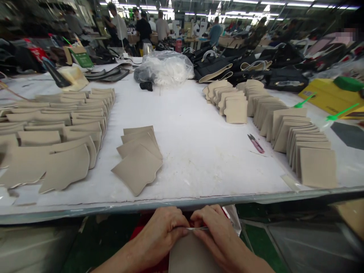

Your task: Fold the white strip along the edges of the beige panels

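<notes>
Below the table's front edge, my left hand (169, 223) pinches the far edge of a beige leather piece (186, 254) between thumb and fingers. My right hand (213, 227) grips the same edge a little to the right, with its fingers curled over it. A thin pale line shows along the edge between my thumbs. The rest of the piece hangs toward me and runs out of the bottom of the view. On the table ahead lies a small fanned pile of similar beige pieces (138, 167).
Overlapping rows of beige pieces (68, 163) cover the table's left side. More stand in a curved row (317, 167) on the right, near pink thread snips (256, 144). A plastic bag (165, 68), black handbags (213, 68) and a yellow box (330, 93) sit farther back. People work beyond.
</notes>
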Demonstrator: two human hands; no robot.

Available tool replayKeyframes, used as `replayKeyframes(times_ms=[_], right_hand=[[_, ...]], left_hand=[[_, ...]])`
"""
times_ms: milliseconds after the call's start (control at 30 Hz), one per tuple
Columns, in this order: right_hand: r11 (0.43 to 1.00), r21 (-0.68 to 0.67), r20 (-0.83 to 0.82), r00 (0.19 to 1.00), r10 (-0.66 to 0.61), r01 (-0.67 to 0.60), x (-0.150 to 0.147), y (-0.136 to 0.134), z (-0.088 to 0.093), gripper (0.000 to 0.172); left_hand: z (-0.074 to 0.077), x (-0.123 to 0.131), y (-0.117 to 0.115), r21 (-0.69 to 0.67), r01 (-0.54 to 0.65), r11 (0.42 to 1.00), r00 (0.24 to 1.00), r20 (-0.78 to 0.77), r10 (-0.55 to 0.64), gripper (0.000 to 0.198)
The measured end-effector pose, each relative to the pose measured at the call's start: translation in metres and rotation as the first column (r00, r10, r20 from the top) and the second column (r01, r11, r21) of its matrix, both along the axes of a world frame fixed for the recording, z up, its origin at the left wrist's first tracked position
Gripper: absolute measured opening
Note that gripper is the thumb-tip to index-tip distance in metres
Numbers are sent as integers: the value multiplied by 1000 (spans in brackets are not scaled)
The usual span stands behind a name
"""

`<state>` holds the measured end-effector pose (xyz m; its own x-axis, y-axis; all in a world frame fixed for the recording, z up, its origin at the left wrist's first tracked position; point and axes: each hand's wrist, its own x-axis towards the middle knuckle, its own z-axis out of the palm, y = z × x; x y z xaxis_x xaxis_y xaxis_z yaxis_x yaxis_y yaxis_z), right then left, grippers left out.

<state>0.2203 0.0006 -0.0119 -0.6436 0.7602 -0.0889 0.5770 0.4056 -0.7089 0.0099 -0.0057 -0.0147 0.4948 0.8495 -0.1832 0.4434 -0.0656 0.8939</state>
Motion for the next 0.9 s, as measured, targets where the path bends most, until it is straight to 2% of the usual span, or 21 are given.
replayKeyframes(times_ms=[133,333,667,900], right_hand=[[996,-4,47,995,88,-88,-3,5,4,12],[997,-18,48,996,70,-69,-1,6,4,8],[996,-35,114,990,81,-77,18,14,16,12],[995,-6,127,987,98,-99,16,12,12,13]], left_hand=[[-3,-4,-3,2,-17,1000,1000,-20,17,17],[2,-7,-2,-9,12,1000,998,-62,-12,20],[6,-12,0,-53,42,998,993,-111,-48,26],[5,-4,0,-26,61,998,982,-178,-65,18]])
